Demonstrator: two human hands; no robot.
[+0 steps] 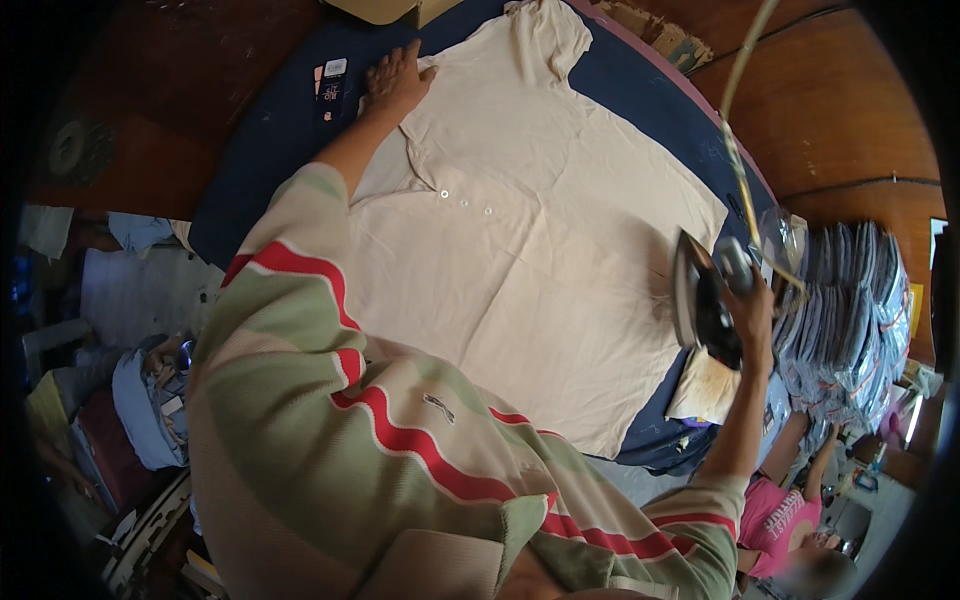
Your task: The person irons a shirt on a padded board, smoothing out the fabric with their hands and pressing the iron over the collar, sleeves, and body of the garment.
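A cream short-sleeved shirt [470,270] lies spread on the dark blue cloth of the table [270,170], its collar toward the left and a few white buttons on the placket. My left hand [397,80] rests flat on the shirt's far left edge, fingers outstretched. In my right hand [752,300] is an iron [710,305], gripped by its handle and tilted up on its side at the shirt's right edge. Whether its plate touches the fabric I cannot tell. A cord or hose [738,160] runs upward from near the iron.
Dark tags [329,90] lie left of my left hand. Tall stacks of plastic-wrapped folded garments [845,310] stand at the right. A folded cream garment [703,388] sits below the iron. A person in pink [778,520] is at lower right. A cardboard box [390,8] sits at the far edge.
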